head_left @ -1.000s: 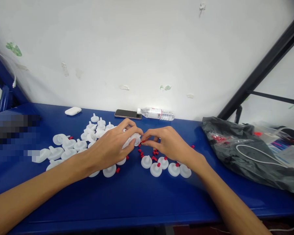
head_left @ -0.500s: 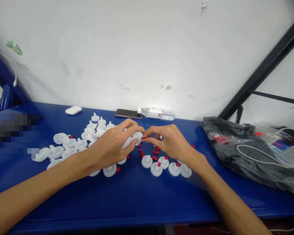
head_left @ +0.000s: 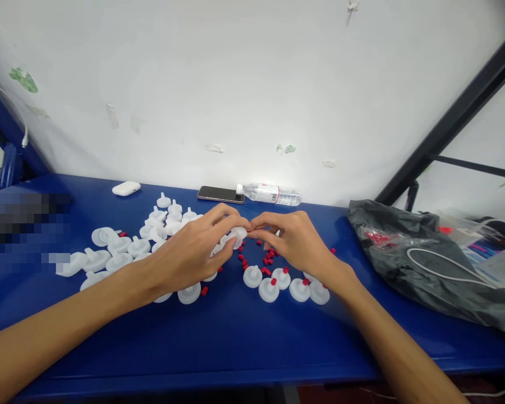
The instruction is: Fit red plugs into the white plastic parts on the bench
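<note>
My left hand point(head_left: 197, 241) is closed around the rim of a white spouted bottle lid point(head_left: 238, 234), held above the table with its spout side toward the right. My right hand point(head_left: 284, 235) pinches at the spout end, where a small red cap is mostly hidden by the fingertips. Below the hands lie several loose red caps point(head_left: 269, 257). Several white lids with red caps on their spouts point(head_left: 269, 289) rest near my right wrist, beside a lid with a bare spout point(head_left: 252, 276). A pile of white spouted lids point(head_left: 138, 247) spreads around and behind my left forearm.
Along the wall on the blue table point(head_left: 235, 348) lie a white earbud case point(head_left: 126, 189), a phone point(head_left: 220, 194) and a clear water bottle on its side point(head_left: 273, 194). A dark plastic bag point(head_left: 404, 275) with a white cord covers the right side. Black metal bars point(head_left: 450, 112) slant beyond it.
My right fingertips have moved slightly up and right, and the red cap that showed between them is now mostly hidden. The held lid has risen and turned a little with my left hand.
</note>
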A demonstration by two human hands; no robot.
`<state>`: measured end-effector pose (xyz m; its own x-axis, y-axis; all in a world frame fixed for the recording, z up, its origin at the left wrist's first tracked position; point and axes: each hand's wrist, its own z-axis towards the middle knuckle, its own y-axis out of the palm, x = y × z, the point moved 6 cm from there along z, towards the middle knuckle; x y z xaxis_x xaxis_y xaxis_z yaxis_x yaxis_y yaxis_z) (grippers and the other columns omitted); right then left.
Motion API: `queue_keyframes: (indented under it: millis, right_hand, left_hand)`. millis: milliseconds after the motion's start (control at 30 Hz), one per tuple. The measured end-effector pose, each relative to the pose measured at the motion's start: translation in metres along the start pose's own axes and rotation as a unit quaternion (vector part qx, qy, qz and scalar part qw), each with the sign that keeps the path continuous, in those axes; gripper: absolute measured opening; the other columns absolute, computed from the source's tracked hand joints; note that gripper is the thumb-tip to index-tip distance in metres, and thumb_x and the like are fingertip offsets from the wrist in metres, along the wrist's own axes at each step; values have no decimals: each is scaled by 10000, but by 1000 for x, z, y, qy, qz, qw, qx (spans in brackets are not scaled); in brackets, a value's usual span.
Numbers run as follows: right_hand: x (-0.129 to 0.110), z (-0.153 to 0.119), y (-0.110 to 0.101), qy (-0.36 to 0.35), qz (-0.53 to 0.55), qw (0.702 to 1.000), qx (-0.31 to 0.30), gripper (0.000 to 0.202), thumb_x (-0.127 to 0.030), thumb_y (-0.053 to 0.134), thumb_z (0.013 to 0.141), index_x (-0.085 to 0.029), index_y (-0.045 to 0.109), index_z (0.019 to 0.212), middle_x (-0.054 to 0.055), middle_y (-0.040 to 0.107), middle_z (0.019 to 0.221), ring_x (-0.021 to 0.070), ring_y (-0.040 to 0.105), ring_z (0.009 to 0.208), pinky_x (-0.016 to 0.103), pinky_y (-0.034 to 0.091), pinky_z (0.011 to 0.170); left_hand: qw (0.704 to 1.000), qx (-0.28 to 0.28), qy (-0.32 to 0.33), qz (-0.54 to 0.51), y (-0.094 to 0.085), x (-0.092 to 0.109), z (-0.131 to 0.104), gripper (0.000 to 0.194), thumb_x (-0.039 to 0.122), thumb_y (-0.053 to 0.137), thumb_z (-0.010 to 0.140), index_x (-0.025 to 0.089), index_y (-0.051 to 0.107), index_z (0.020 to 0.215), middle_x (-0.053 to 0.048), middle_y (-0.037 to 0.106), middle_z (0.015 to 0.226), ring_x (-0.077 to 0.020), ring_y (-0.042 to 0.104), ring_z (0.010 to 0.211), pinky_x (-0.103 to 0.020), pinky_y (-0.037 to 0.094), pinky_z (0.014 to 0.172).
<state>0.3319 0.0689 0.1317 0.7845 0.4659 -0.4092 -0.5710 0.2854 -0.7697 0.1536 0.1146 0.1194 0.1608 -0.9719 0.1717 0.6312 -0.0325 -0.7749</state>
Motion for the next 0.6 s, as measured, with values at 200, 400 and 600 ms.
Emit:
queue_keyframes:
  millis: [200, 400, 600]
  right_hand:
    - [-1, 0, 1, -3, 9, 1000, -7, 68, -202, 763, 1042, -246, 812, 1057, -49, 855, 861, 109, 747, 602, 250, 507, 660]
    - [-1, 0, 1, 0, 9, 1000, -12, 74, -213, 751, 1052, -247, 815, 1064, -57, 853, 868, 110, 751, 620, 256, 513, 674]
    - [-1, 0, 2, 2, 14, 999, -29, 93, -237, 726, 1073, -245, 817, 1093, -48, 860, 915, 106, 749, 631, 260, 517, 711]
  left_hand:
    - [1000, 3, 5, 3, 0, 1, 0, 275, 202, 501, 1131, 264, 586, 1385, -65, 647, 1305, -192, 727, 1026, -297, 627, 772]
    - [1000, 7, 7, 3, -2, 3, 1, 272, 191, 499, 1129, 253, 596, 1376, -76, 648, 1303, -197, 732, 1043, -293, 636, 753]
    - [1000, 6, 11, 4, -2, 4, 0, 282, 175, 485, 1121, 249, 598, 1368, -79, 646, 1302, -190, 729, 1025, -286, 638, 746]
